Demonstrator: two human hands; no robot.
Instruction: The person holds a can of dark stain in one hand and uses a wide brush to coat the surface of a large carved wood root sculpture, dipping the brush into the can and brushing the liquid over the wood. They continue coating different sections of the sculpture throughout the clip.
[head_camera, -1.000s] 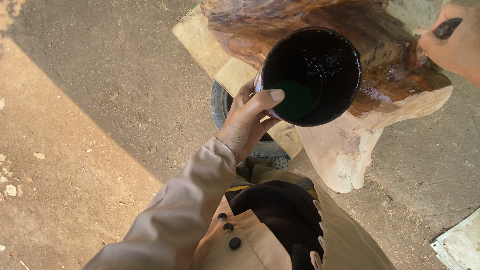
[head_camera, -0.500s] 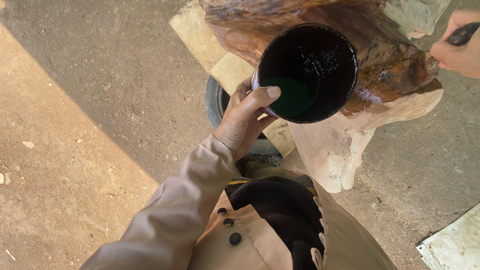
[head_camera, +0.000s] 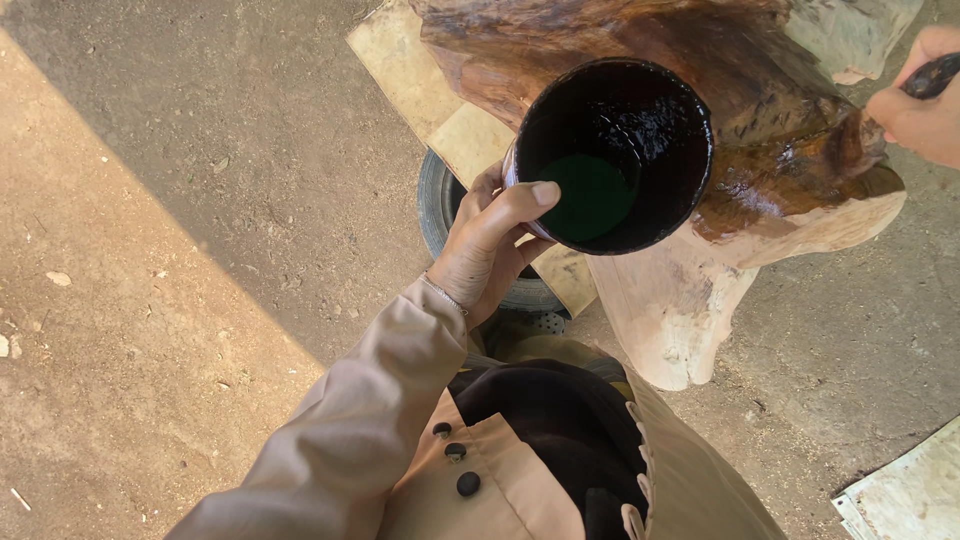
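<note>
Closest to you, at six o'clock, your beige buttoned garment (head_camera: 500, 480) fills the bottom of the view, its long sleeve (head_camera: 370, 400) running up toward the centre. At the end of that sleeve your left hand (head_camera: 485, 255) is curled around the round black container with a glossy dark-coated inside (head_camera: 610, 150). Your thumb (head_camera: 520, 200) is hooked over the near rim at about eight o'clock on the container, and your fingers are wrapped behind its outer wall, so the grip is closed and firm on it, not spread. The container is tilted so its mouth faces you, with a dark green patch showing at the bottom, and it sits just above the middle of the view.

Just beneath that hand, toward six o'clock from the container, lies a black rubber tyre (head_camera: 440, 210) flat on the ground, with tan flat boards (head_camera: 420, 80) laid over it.

Behind the container, from twelve to four o'clock, stands the large gnarled wooden stump piece (head_camera: 760, 190), wet and dark brown on top, pale bare wood below.

At two o'clock, at the frame edge, your right hand (head_camera: 915, 115) is pinched shut on a dark slim handle (head_camera: 930, 75); its far end is cut off from sight.

At five o'clock a pale flat sheet (head_camera: 905, 490) lies on the dusty concrete ground (head_camera: 150, 250).
</note>
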